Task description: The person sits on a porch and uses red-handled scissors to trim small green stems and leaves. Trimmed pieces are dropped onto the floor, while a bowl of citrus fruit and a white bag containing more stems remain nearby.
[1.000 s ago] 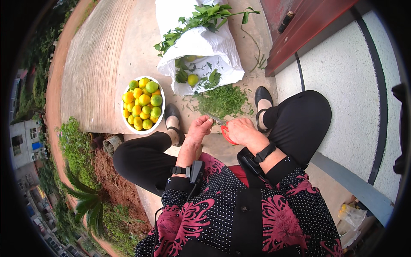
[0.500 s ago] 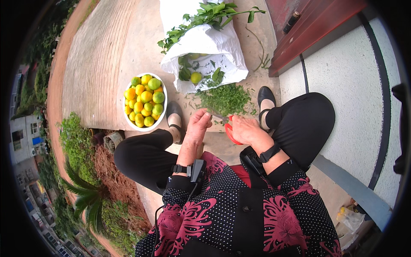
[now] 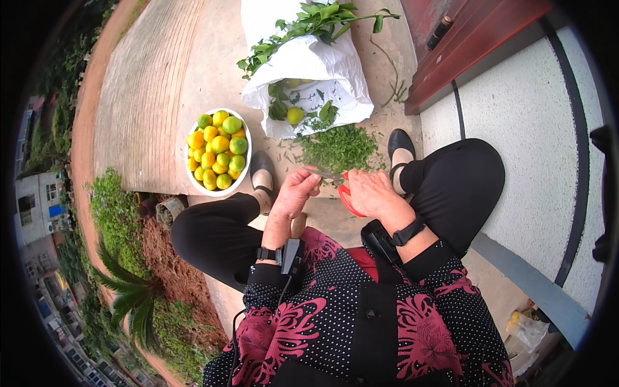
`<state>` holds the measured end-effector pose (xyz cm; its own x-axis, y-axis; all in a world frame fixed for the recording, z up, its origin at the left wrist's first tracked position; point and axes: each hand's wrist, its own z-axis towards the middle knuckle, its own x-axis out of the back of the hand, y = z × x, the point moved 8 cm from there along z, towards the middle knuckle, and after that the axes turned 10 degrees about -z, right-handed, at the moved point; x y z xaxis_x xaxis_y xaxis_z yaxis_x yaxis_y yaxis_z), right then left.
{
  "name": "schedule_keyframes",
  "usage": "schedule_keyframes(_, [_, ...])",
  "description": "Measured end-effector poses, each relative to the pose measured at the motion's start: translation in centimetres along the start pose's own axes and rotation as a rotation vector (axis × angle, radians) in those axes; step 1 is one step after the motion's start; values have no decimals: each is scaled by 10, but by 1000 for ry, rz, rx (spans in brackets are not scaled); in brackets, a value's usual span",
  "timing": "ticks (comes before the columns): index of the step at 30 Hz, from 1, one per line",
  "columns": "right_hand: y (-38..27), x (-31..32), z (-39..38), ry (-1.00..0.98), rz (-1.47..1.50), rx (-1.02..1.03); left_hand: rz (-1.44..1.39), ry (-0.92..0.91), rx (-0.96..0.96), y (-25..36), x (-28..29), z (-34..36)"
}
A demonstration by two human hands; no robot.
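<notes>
My right hand [image 3: 374, 192] grips a pair of scissors with red handles [image 3: 349, 202]. Their dark blades reach left toward my left hand [image 3: 298, 191]. The left fingers are pinched right at the blade tips; whatever lies between them is too small to make out. Just beyond both hands, a heap of finely cut green leaves [image 3: 342, 147] lies on the concrete. Behind it a white sack [image 3: 332, 68] gapes toward me, with a yellow-green citrus fruit [image 3: 294, 116] and loose leaves in its mouth. Leafy branches [image 3: 325, 16] rest over the sack.
A white oval bowl [image 3: 249, 142] heaped with yellow and green citrus fruits [image 3: 221, 144] stands left of my left shoe [image 3: 262, 169]. My right shoe [image 3: 401, 145] is beside the leaf heap. A red door [image 3: 477, 48] is at the upper right; plants and soil lie left.
My left hand has shifted slightly, its fingers now closer along the scissor blades, which show flatter between the hands. The right hand barely moved. Bowl, sack and heap look the same.
</notes>
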<state>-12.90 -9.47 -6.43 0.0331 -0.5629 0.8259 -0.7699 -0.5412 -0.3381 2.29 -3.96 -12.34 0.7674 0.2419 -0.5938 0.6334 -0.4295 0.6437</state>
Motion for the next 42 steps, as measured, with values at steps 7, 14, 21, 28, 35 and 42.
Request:
schedule_keyframes(7, [-4, 3, -1, 57, -33, 23, 20, 26, -33, 1, 3, -1])
schedule_keyframes(14, [-6, 4, -1, 62, -8, 49, 70, 50, -35, 2, 6, -2])
schedule_keyframes(21, [-6, 3, -2, 73, -20, 83, 120, 32, -43, 3, 2, -1])
schedule_keyframes(28, [-6, 0, -1, 52, -39, 79, 143, 73, -12, -2, 3, -1])
schedule_keyframes(35, [-5, -3, 0, 20, -28, 51, 142, 95, 19, -7, 7, 0])
schedule_keyframes(42, [-5, -7, 0, 83, -76, 67, 213, 132, 55, -11, 9, 1])
